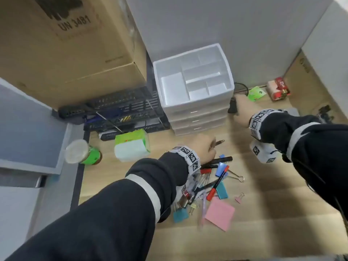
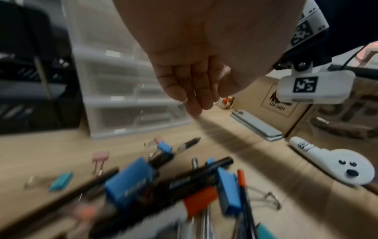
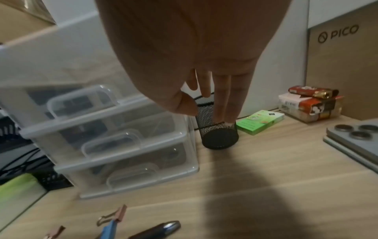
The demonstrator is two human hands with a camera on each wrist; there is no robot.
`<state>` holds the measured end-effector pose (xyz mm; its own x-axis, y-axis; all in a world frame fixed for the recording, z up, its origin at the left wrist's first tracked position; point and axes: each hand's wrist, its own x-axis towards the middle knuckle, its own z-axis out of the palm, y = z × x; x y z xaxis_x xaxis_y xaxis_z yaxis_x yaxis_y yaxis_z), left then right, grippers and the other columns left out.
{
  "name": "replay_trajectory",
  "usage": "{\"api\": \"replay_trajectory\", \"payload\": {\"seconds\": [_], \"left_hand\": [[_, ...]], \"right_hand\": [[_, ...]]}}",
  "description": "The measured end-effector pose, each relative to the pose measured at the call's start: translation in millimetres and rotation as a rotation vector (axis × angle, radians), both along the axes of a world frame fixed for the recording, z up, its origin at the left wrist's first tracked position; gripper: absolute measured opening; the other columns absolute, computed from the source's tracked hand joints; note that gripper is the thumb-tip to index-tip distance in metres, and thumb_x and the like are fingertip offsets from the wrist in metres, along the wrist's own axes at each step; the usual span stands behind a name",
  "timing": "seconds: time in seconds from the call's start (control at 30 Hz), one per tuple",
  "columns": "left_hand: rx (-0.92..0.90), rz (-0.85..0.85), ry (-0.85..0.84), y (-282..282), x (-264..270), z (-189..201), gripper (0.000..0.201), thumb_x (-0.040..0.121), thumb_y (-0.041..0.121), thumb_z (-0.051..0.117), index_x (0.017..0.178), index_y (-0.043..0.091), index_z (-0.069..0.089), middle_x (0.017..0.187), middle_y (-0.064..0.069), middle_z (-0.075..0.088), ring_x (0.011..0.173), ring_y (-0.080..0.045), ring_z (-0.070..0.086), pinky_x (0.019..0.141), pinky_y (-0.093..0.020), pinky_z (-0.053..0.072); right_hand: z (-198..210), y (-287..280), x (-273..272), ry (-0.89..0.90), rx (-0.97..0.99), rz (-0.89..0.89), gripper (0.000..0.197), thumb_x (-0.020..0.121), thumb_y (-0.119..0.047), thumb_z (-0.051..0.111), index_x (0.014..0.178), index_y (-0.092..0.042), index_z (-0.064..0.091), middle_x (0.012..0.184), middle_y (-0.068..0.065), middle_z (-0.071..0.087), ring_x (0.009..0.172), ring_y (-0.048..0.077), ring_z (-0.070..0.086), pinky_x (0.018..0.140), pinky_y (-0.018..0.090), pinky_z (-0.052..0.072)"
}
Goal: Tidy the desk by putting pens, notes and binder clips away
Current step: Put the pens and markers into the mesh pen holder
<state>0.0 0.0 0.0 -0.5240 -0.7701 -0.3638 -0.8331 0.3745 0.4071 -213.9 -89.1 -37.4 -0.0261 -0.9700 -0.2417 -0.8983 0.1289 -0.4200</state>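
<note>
Pens, binder clips and notes lie heaped on the wooden desk: a black marker (image 1: 221, 160), a red-capped pen (image 1: 218, 182), a blue binder clip (image 1: 220, 169) and a pink sticky-note pad (image 1: 219, 213). My left hand (image 1: 207, 147) hovers over the far edge of the heap with straight fingers (image 2: 196, 100) and holds nothing. Beside it a dark pen (image 1: 219, 142) lies on the desk. My right hand (image 1: 240, 110) grips a black mesh pen cup (image 3: 219, 137) to the right of the white drawer organizer (image 1: 197, 113); the cup is tilted, base showing.
The organizer's top tray (image 1: 157, 76) has open compartments. A cardboard box (image 1: 66, 44), a tissue pack (image 1: 131, 146) and a green can (image 1: 82, 152) stand at the left. A green packet (image 3: 259, 122), snack packs (image 3: 310, 105), phones (image 3: 355, 142) and a white controller (image 2: 337, 163) lie at the right.
</note>
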Motion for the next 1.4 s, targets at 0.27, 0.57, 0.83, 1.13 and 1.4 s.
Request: {"api": "replay_trajectory", "payload": {"seconds": [0.27, 0.57, 0.83, 1.13, 1.4], "left_hand": [[-0.067, 0.043, -0.001, 17, 16, -59, 0.014, 0.088, 0.018, 0.051, 0.089, 0.018, 0.065, 0.087, -0.001, 0.067, 0.081, -0.025, 0.061, 0.071, -0.035, 0.053], [-0.127, 0.108, 0.024, 27, 15, -52, 0.021, 0.092, 0.024, 0.049, 0.108, 0.021, 0.061, 0.088, 0.003, 0.065, 0.082, -0.023, 0.063, 0.065, -0.029, 0.047], [-0.101, 0.235, 0.252, 25, 0, -47, 0.098, 0.067, 0.068, 0.071, 0.140, 0.011, 0.038, 0.122, -0.004, 0.058, 0.107, -0.022, 0.059, 0.091, -0.040, 0.053], [0.019, 0.321, 0.693, 62, 33, -81, 0.090, 0.063, 0.033, 0.091, 0.134, 0.010, 0.040, 0.116, 0.004, 0.062, 0.105, -0.006, 0.062, 0.094, -0.028, 0.051], [0.053, 0.434, 0.810, 131, 94, -63, 0.076, 0.065, 0.051, 0.081, 0.122, 0.012, 0.048, 0.099, 0.006, 0.064, 0.087, -0.008, 0.066, 0.071, -0.008, 0.050]], "right_hand": [[-18, 3, 1, 0.085, -0.112, -0.109, 0.054, 0.077, -0.003, 0.060, 0.128, -0.005, 0.044, 0.126, 0.022, 0.052, 0.110, 0.040, 0.057, 0.090, 0.045, 0.049], [-4, 66, -8, 0.323, -0.260, -0.125, 0.026, 0.086, -0.029, 0.057, 0.101, -0.010, 0.067, 0.108, 0.016, 0.058, 0.093, 0.038, 0.060, 0.076, 0.040, 0.050], [19, 117, 2, 0.112, -0.538, -0.181, 0.050, 0.083, -0.057, 0.051, 0.066, -0.009, 0.054, 0.063, 0.007, 0.056, 0.066, 0.031, 0.053, 0.059, 0.029, 0.036], [-20, 144, 73, -0.099, -0.712, -0.071, 0.062, 0.089, -0.057, 0.038, 0.065, -0.001, 0.048, 0.063, 0.020, 0.051, 0.065, 0.036, 0.048, 0.059, 0.039, 0.034], [-16, 210, 136, -0.132, -0.768, 0.091, 0.050, 0.097, -0.052, 0.043, 0.073, -0.009, 0.050, 0.063, 0.004, 0.049, 0.062, 0.026, 0.048, 0.057, 0.031, 0.031]]}}
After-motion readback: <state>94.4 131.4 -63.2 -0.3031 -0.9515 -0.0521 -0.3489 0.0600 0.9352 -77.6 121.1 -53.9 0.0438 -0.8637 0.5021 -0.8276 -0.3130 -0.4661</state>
